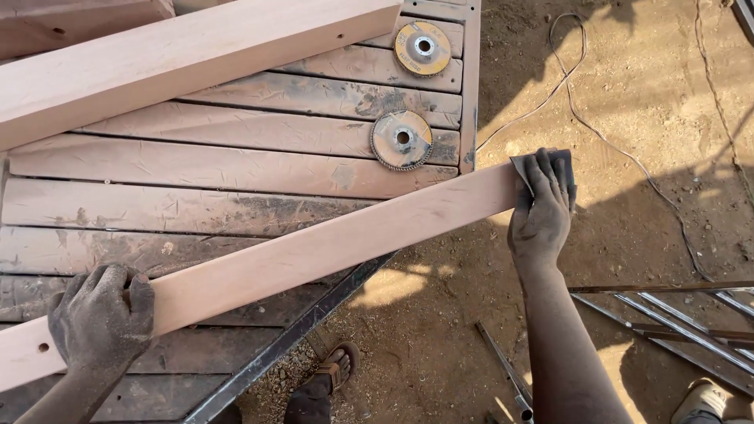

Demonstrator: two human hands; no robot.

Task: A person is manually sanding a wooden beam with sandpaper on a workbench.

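**Hands at both ends of a plank on a slatted workbench**

A long pale wooden plank (298, 255) lies slantwise across a worn slatted workbench (196, 169), its far-right end jutting past the bench's metal edge (470, 86) over bare dirt ground (628, 102). The person's right hand (540, 210), fingers spread flat, presses a dark sheet of sandpaper (559, 163) onto that overhanging end. The left hand (102, 318), dusty and curled, grips the plank's near-left end, fingers wrapped over its upper edge, just right of a small drilled hole (42, 347).

Two round flap discs (401, 140) rest on the slats just beyond the plank, one near it, the other (422, 48) farther off by the bench's far edge. A second, thicker timber beam (181, 59) crosses the far-left part of the bench, well apart from the plank. A thin cable (597, 133) snakes over the dirt to the right of the bench. Metal bars (675, 322) lie on the ground at near right. A sandalled foot (334, 369) stands beside the bench's near corner, below the plank. The ground beyond the overhang is open and sunlit.
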